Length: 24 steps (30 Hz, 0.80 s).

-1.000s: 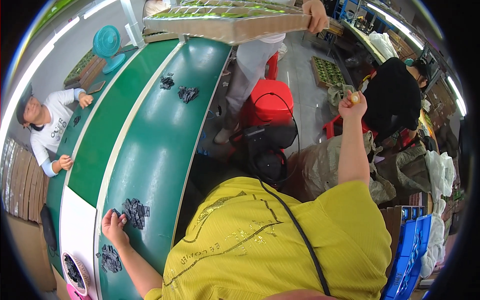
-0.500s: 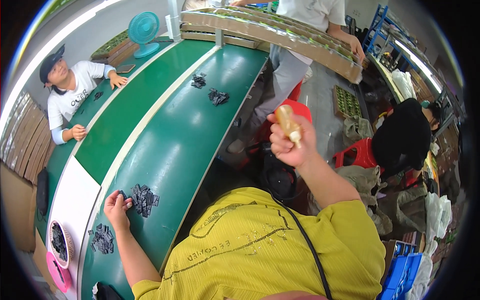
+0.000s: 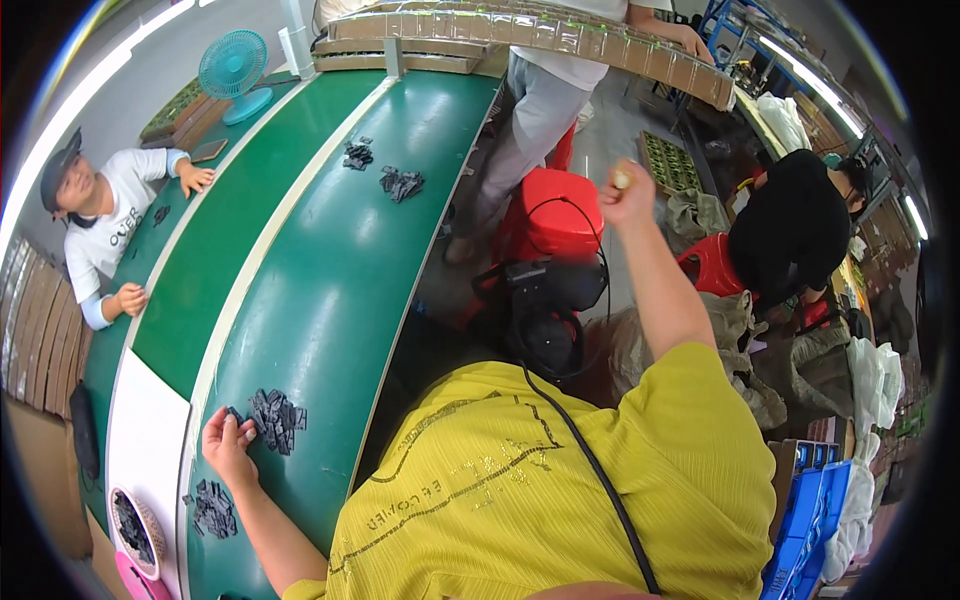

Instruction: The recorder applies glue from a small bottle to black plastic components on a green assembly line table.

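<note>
My left hand (image 3: pixel 230 455) rests at the green table (image 3: pixel 310 300) with thumb and fingers pinched on a small black piece (image 3: pixel 236 415), right beside a pile of flat black pieces (image 3: pixel 278 420). Closer to me lies a second pile of black pieces (image 3: pixel 213 508). My right hand (image 3: pixel 630 205) is raised off to the right, away from the table, closed around a small amber squeeze bottle (image 3: pixel 622 181). Only one pale end of the bottle shows; the fingers hide the rest.
A woven basket (image 3: pixel 156 540) of black pieces and a pink dish (image 3: pixel 138 580) stand at the lower left. Two more piles lie farther up the table. Someone sits opposite near a teal fan (image 3: pixel 234 66). Another person carries a long cardboard tray (image 3: pixel 530 45). A red stool (image 3: pixel 560 205) stands right.
My right hand has moved up and outward with the bottle, now turned end-on. My left hand keeps its place by the pile. The view has shifted slightly, and the carried tray shows its side more.
</note>
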Tool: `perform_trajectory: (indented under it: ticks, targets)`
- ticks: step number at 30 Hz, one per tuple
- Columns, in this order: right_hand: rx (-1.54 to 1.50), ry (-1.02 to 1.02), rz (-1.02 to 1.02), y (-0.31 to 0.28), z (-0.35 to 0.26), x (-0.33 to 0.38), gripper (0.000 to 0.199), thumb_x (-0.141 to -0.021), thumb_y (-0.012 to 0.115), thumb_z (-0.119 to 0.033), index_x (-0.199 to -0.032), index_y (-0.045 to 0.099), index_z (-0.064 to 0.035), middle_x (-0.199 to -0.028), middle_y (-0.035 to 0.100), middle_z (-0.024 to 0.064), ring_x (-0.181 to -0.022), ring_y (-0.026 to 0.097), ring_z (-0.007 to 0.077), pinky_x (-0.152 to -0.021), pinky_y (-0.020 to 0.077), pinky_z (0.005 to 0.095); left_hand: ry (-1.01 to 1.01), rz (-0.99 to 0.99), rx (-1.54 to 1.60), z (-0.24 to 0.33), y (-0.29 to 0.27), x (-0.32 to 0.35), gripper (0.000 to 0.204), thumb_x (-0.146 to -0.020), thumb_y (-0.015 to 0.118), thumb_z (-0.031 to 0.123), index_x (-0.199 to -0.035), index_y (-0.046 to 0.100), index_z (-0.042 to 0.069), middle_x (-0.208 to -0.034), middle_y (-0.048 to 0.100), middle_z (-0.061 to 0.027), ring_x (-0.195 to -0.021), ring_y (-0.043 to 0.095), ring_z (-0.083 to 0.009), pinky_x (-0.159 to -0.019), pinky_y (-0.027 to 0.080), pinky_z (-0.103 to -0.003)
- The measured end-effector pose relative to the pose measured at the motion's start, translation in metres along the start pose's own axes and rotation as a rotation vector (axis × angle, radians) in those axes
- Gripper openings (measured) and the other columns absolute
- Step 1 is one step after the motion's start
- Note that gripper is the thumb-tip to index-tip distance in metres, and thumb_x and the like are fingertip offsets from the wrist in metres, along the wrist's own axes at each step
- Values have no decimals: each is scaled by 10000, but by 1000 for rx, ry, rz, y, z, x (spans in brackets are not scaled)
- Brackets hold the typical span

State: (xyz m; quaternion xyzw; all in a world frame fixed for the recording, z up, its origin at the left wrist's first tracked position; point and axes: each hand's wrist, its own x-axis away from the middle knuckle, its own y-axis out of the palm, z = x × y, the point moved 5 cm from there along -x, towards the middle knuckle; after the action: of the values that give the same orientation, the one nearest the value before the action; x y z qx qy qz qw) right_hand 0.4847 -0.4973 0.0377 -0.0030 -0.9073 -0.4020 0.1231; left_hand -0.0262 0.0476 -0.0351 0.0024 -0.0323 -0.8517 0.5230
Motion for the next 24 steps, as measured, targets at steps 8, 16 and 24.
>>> perform_trajectory:
  ticks: [8,16,24]
  targets:
    - [49,-313,308,-91,-129,1,218,-769,595,-286,-709,455,-131,-551,416,32,-415,339,126,-386,224,242,7,24,-23,4,1,2,218,-872,556,30,-1074,542,-50,-885,591,-91,-640,625,-156,-522,503,-217]
    - [64,-197,256,-93,-91,6,237,-776,587,-305,-737,476,-100,-560,399,21,-425,311,127,-400,217,255,13,17,-18,5,2,2,224,-877,558,34,-1083,539,-52,-892,588,-94,-649,626,-161,-534,502,-221]
    - [132,113,80,-76,8,24,266,-766,586,-321,-852,552,-72,-526,387,-13,-367,325,125,-352,232,255,11,11,13,5,4,2,226,-880,553,32,-1088,537,-52,-880,581,-88,-645,624,-163,-535,505,-225]
